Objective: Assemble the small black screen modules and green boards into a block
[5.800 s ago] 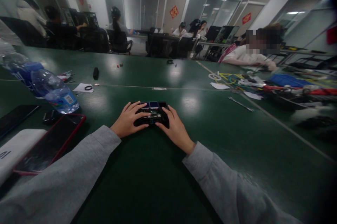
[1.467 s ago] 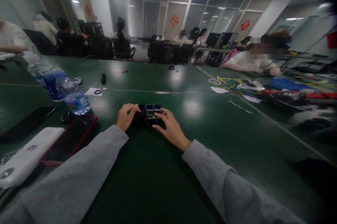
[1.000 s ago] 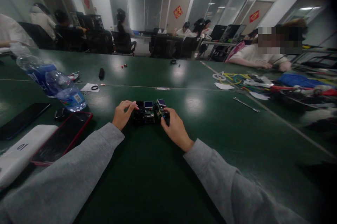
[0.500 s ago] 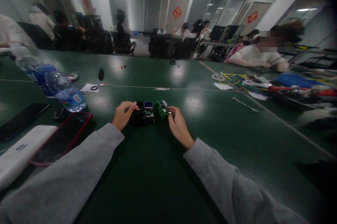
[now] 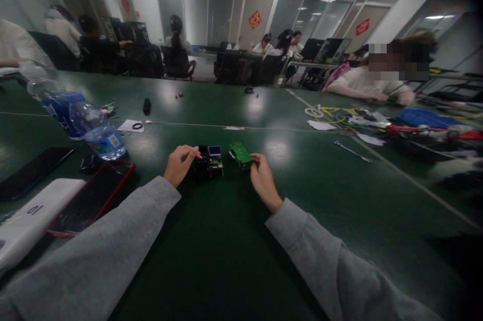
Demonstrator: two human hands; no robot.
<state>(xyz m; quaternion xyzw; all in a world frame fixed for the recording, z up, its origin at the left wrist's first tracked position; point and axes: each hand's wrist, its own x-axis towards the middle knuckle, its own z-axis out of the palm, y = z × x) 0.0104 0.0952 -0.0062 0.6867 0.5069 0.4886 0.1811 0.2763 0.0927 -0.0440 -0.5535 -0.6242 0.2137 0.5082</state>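
My left hand (image 5: pixel 181 164) is closed at the left side of a black electronic device (image 5: pixel 209 162), its thumb and fingertips on the casing. The device rests on the dark green table (image 5: pixel 211 240), with a small screen and bare circuitry showing on its right half. Just right of it, my right hand (image 5: pixel 264 180) pinches a green circuit board (image 5: pixel 241 155) by its right edge. The board is apart from the device and tilted, one broad green face turned up towards me. Whatever is on its underside is mostly hidden.
Two plastic bottles (image 5: pixel 100 127), a red-edged phone (image 5: pixel 94 197), a white power bank (image 5: pixel 37 220) and a dark phone (image 5: pixel 33 172) lie or stand at left. A wrench (image 5: pixel 352 151) lies at right, near a pile of cables (image 5: pixel 339 112). A person (image 5: pixel 370 82) sits across the table.
My right hand has moved slightly right and turned the circuit board from nearly edge-on to flatter, so its green face shows. My left hand stays at the black device.
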